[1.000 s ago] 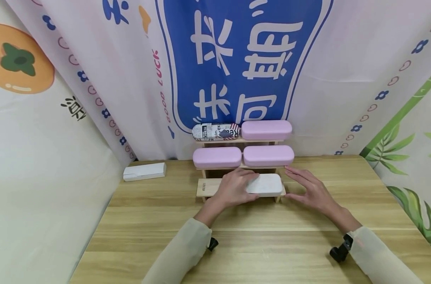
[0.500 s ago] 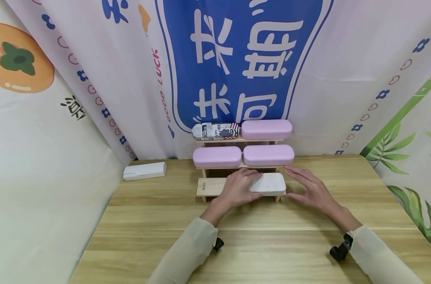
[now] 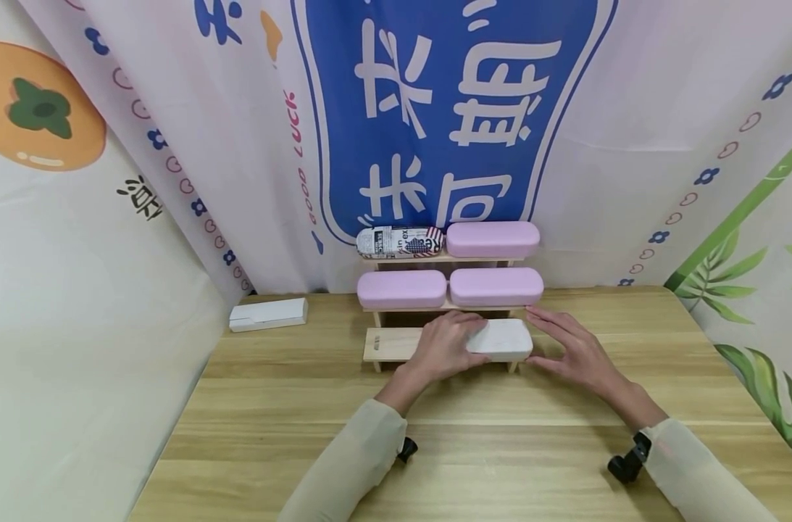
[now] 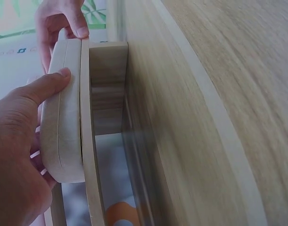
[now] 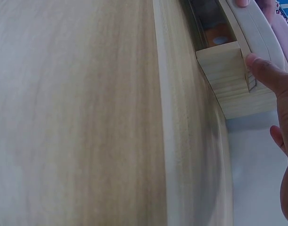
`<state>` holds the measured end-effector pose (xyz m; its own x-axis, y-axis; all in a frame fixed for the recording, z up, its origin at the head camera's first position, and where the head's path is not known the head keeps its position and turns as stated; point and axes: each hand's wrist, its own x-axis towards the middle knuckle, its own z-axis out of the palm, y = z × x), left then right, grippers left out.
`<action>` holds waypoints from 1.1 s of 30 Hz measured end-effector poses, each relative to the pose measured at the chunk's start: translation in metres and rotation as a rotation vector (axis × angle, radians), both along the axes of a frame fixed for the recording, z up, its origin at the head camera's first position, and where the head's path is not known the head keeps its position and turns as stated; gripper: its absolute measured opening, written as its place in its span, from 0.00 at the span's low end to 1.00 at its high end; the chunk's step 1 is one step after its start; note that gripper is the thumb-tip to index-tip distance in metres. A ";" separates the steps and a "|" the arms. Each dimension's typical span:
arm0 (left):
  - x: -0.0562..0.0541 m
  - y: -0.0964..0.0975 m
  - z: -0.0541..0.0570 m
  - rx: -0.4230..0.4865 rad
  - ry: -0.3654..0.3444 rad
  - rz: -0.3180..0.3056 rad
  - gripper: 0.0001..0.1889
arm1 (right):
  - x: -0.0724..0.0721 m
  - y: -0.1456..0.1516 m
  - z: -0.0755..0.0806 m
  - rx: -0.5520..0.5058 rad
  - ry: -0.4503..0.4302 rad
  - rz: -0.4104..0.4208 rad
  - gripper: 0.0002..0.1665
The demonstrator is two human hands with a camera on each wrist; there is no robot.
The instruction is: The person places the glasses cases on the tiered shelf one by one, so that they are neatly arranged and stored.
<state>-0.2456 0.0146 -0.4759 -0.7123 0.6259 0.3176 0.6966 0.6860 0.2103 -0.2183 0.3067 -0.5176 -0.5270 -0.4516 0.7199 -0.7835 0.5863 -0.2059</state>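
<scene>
A white glasses case (image 3: 503,337) lies on the lowest step of a three-step wooden display stand (image 3: 390,345), towards its right end. My left hand (image 3: 444,349) grips it from the left, thumb along the front side and fingers over the back. In the left wrist view a seam runs along the case (image 4: 63,108). My right hand (image 3: 580,354) is at the right end of the stand, its fingers nearly straight. In the right wrist view its thumb (image 5: 264,70) touches the step's end, right by the case.
Two pink glasses cases (image 3: 402,289) fill the middle step. A newspaper-print case (image 3: 398,242) and another pink case (image 3: 493,239) sit on the top step, before a printed curtain (image 3: 598,188). A slim white box (image 3: 268,315) lies on the table (image 3: 272,406), back left.
My left hand has slid the white case to the right along the lowest step, up to the right hand. The right hand has stayed in place.
</scene>
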 end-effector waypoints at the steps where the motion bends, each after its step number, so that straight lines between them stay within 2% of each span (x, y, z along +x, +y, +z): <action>1: 0.000 0.001 0.000 0.002 0.001 -0.001 0.36 | 0.000 0.000 0.000 0.000 0.000 0.000 0.48; 17: 0.002 0.010 -0.001 -0.034 0.076 0.024 0.34 | -0.003 0.002 -0.003 -0.018 -0.008 0.033 0.45; 33: 0.001 0.010 0.001 -0.051 0.069 0.000 0.34 | -0.002 0.001 -0.002 -0.017 0.001 0.028 0.46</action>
<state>-0.2448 0.0248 -0.4747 -0.6901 0.6422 0.3337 0.7079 0.6949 0.1264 -0.2206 0.3079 -0.5200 -0.5137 -0.4540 0.7280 -0.7997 0.5608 -0.2146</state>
